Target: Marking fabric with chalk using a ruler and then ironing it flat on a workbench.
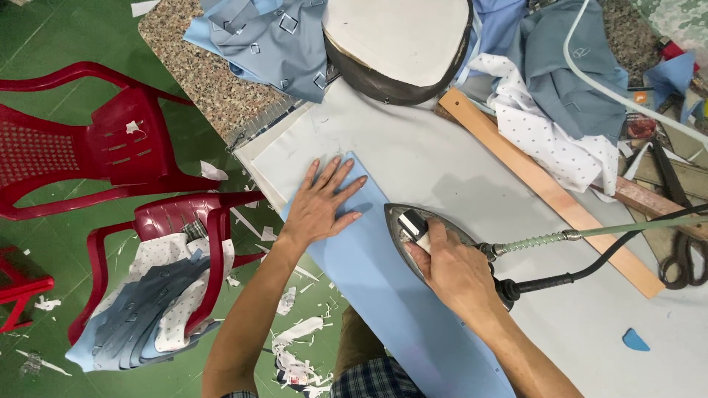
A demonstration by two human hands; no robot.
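The right hand (456, 269) is wrapped tight around the handle of an iron (424, 232), whose pointed metal nose aims toward the upper left. The iron sits on a long strip of light blue cloth (391, 287) that runs diagonally across the worktop (413, 158), from near its left edge down toward the person's body. The left hand (323, 205) lies flat on the upper end of the strip, fingers spread apart, pinning the cloth and gripping nothing.

The left fingertips rest just beside the iron's nose, so a quick push forward could likely burn them. Holding the iron in one spot could scorch the cloth.

A black cord (590, 271) and a pale spring-wrapped hose (546, 238) leave the back of the iron toward the right. They pass over a wooden ruler (546, 188) lying at a slant, and could snag on it and tug the iron off line.

Beyond the ruler lie heaps of grey-blue and white dotted fabric (560, 110), and a pair of dark scissors (682, 254) sits at the far right edge. A rounded padded pressing block (398, 44) sits at the top of the worktop. To the left, red plastic chairs (110, 140) stand on a green floor (44, 37) strewn with scraps; one chair holds stacked cut pieces (147, 309).
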